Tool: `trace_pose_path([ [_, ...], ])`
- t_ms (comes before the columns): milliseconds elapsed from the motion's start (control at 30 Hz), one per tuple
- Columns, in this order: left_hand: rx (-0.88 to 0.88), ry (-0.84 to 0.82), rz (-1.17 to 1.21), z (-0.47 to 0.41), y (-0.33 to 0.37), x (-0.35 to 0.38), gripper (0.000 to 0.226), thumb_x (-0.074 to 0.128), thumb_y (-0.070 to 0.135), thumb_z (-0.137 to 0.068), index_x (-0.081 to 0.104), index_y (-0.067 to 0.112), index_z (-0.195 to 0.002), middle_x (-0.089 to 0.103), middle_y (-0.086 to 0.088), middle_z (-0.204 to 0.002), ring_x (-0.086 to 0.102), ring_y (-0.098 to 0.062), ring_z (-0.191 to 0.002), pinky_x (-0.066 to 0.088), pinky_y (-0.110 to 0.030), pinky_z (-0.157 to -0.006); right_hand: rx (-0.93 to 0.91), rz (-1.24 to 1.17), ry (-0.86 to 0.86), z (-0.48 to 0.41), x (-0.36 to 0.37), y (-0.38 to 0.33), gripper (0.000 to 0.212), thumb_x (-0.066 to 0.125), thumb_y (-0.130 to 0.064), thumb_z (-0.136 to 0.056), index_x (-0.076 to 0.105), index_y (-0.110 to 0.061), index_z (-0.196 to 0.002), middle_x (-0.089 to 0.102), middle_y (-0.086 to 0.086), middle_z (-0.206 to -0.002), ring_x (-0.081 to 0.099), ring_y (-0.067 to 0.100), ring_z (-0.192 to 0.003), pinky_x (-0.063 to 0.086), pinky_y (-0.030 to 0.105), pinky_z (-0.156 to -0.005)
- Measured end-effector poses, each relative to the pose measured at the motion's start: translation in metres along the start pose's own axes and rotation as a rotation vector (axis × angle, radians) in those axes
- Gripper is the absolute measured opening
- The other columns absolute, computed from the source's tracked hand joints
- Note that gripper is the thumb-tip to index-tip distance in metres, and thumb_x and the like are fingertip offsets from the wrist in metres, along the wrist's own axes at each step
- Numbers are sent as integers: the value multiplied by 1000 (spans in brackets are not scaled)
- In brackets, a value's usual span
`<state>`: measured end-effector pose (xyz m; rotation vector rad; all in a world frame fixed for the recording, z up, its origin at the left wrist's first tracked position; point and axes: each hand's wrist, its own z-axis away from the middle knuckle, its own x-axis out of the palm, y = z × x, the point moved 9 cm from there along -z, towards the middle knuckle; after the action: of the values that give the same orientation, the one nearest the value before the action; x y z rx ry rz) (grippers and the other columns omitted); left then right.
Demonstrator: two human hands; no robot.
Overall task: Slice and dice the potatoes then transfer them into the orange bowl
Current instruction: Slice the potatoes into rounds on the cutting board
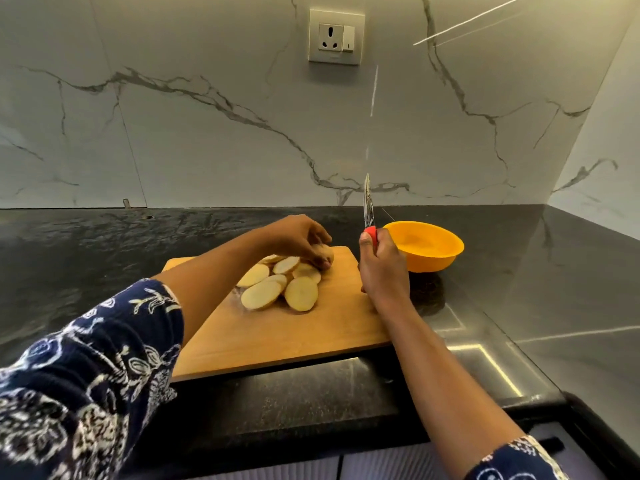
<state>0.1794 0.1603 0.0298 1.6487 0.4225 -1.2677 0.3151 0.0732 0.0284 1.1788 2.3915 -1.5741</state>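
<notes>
- Holds the uncut potato end [325,256] under the curled fingers of the left hand [304,237], at frame centre on the cutting board [294,341].
- Grips the red-handled knife [367,206] in the right hand [382,268], blade upright, just right of the potato.
- Shows potato slices [277,282] fanned toward lower left from that end.
- Puts the orange bowl [424,245] right of the knife hand, on the tabletop [519,271].
</notes>
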Motion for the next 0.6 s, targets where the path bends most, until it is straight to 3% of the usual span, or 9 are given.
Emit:
trace_pose_path([
  [133,56,186,153,31,-4,-39,52,77,22,-74,58,23,-123,59,6,-114,54,-11,-106,43,-21,-84,-10,-16,4,-2,1,0,26,35,-38,-102,52,-19,-99,57,2,-73,60,25,-69,54,47,-66],
  [233,25,126,119,71,-30,-59,47,77,19,-73,60,27,-116,59,12,-107,54,-1,-97,42,-15,-76,-18,-3,-32,1,6,-1,26,34,-39,-102,52,-20,-100,59,4,-74,59,23,-68,54,46,-67],
  [333,-71,71,112,108,-73,-59,44,76,17,-73,58,32,-110,57,13,-107,55,-2,-95,44,-14,-72,-20,29,-65,3,11,-1,26,35,-38,-102,52,-19,-101,59,3,-76,59,20,-70,55,45,-69],
  [433,-127,60,137,129,-103,-49,43,77,22,-73,58,38,-108,56,14,-109,52,-6,-101,40,-16,-78,-9,60,-78,5,13,0,27,35,-37,-102,53,-17,-105,59,2,-76,59,19,-70,55,43,-70],
  [533,-184,45,170,138,-118,-40,46,76,27,-73,53,47,-107,52,18,-113,48,-17,-116,38,-27,-91,9,89,-83,8,13,1,30,35,-37,-102,53,-15,-112,60,2,-80,61,20,-75,53,40,-71],
  [600,-197,57,123,143,-112,-40,62,77,50,-66,45,47,-118,48,12,-130,39,-21,-130,32,-35,-103,18,89,-83,9,12,1,30,35,-37,-102,53,-16,-112,60,3,-81,61,20,-77,53,40,-72],
])
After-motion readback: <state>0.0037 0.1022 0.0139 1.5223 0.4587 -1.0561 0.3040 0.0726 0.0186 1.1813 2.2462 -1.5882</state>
